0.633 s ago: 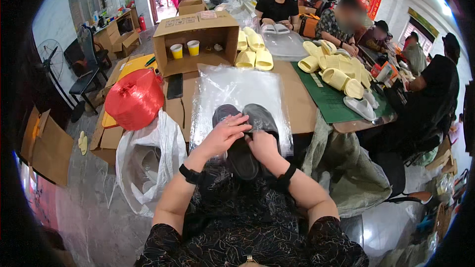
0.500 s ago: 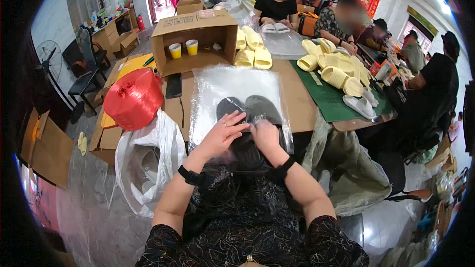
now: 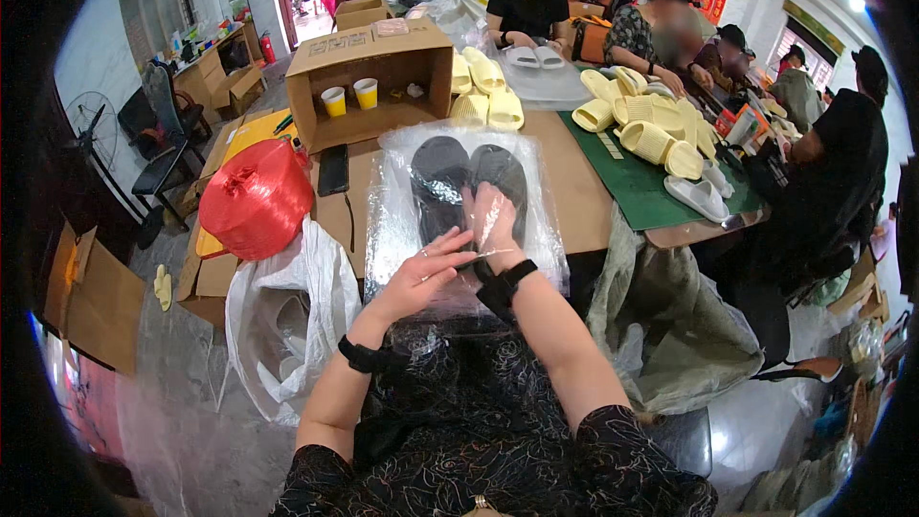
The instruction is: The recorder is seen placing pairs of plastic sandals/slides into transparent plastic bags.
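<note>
A pair of dark grey slippers lies side by side inside a clear plastic bag on the table, toes pointing away from me. My right hand is under the plastic film, its curled fingers gripping the pair near the inner edges. The tips of those fingers are partly hidden by glare. My left hand rests on the bag's near part with its fingers stretched out, close to my right wrist. More clear bags seem to be stacked beneath this one.
A cardboard box with two paper cups stands behind the bag. Red twine, a phone and a white sack are at left. Yellow slippers cover a green mat at right. Several people sit beyond.
The dark slippers have slid away from me, deeper into the bag, and my right hand has gone in with them. My left hand has shifted slightly toward me.
</note>
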Demonstrator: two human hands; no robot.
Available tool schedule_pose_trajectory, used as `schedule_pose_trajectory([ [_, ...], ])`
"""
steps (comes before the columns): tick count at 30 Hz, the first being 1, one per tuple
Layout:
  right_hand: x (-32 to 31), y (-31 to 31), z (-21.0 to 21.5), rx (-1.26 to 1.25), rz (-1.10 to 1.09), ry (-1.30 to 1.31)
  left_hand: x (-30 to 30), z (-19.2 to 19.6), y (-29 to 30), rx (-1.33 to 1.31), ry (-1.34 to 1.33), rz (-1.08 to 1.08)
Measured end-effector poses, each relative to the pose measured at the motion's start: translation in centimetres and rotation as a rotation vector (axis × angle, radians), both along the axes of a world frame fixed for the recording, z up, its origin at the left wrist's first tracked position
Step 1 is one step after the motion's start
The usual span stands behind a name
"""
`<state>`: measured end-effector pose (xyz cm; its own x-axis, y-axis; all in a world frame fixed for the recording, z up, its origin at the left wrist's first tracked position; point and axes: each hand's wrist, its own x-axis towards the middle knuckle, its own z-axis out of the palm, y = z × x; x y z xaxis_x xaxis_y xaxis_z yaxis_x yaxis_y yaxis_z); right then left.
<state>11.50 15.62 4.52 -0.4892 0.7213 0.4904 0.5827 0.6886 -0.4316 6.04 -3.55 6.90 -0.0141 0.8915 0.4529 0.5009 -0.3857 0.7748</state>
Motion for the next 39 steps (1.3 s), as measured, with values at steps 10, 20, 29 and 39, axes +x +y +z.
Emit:
schedule_pose_trajectory([
  [10, -1.9, -2.3, -2.6, 0.173, 0.227, -0.021, -0.9, -0.4, -0.6, -0.019, 0.067, 0.129],
  [20, -2.1, 0.1, -2.8, -0.07, 0.088, 0.095, -3.1, -2.0, -1.6, 0.028, -0.028, 0.302],
  [29, 14.6, -3.3, 0.2, -0.348, 0.217, 0.554, -8.8, -4.8, -2.4, -0.353, -0.178, 0.88],
  [39, 17.8, 5.2, -11.8, -1.301, 0.212, 0.59, -11.0, -7.8, 1.0, -0.529, 0.139, 0.954],
])
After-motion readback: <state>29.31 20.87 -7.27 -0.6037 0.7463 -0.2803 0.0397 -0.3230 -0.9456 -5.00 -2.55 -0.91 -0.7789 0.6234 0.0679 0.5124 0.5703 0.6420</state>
